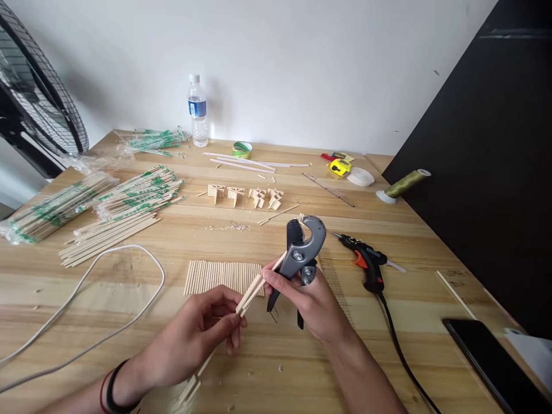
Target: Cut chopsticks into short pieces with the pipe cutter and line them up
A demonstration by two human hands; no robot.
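My left hand (211, 325) pinches the ends of a few thin wooden chopsticks (250, 296) between thumb and fingers. My right hand (314, 302) is wrapped around a grey and black pipe cutter (304, 247), its hooked jaw pointing up and away. The right thumb also presses on the upper part of the chopsticks, which run up beside the cutter. Behind the hands lies a row of short cut sticks (224, 276), side by side. More sticks (190, 391) lie beneath my left hand, partly hidden by it.
Wrapped chopsticks (60, 201) and loose ones (110, 238) lie left, near a white cable (161, 270) and a fan (38, 80). Small stick assemblies (235, 195) and a water bottle (198, 115) stand farther back. Right are a glue gun (364, 259), tape measure (340, 167) and phone (491, 362).
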